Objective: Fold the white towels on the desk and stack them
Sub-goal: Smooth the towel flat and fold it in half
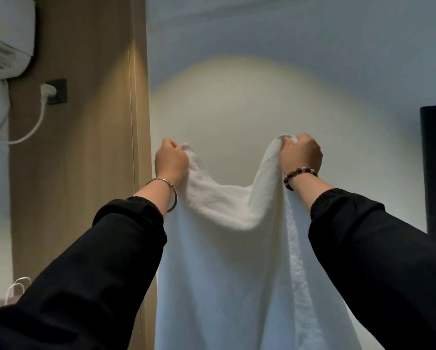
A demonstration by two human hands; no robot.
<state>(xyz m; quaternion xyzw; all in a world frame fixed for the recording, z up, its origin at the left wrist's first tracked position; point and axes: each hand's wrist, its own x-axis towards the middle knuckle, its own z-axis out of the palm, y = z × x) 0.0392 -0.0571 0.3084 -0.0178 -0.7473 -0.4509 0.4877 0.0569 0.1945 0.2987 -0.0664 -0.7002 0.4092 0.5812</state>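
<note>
Both hands, left (171, 160) and right (302, 154), grip the towel's (224, 261) top corners level, its long axis hanging straight down between them.

towel (227, 248) hanging between left hand (171, 162), right hand (301, 155)

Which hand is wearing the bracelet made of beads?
The right hand, gripping the white towel. Its wrist has a beaded bracelet of dark and pale beads; the left hand wears a plain silver bangle.
</note>
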